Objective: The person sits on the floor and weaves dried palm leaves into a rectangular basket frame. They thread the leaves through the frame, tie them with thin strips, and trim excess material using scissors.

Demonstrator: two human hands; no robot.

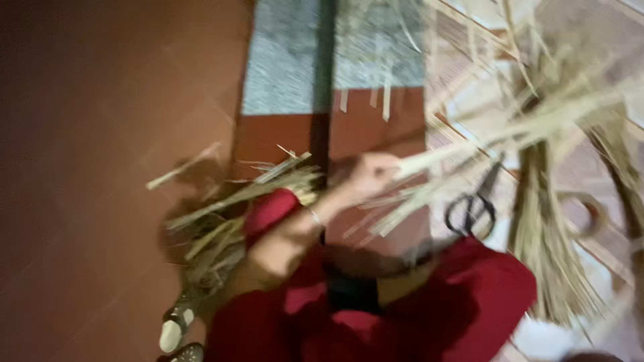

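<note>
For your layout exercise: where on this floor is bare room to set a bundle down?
Free: the red-brown tiled floor left of the pale straw bundle. Crowded: right side, where loose straw strips, black-handled scissors and a straw sheaf lie.

Red tiled floor (100, 100) with scattered straw (221, 221), scissors (471, 208), a tape roll (585, 213).

Black-handled scissors (471, 211) lie on the patterned mat (463, 80), a roll of tape (589, 213) sits further right, and a sandal (172, 330) rests on the reddish floor (100, 134).
</note>
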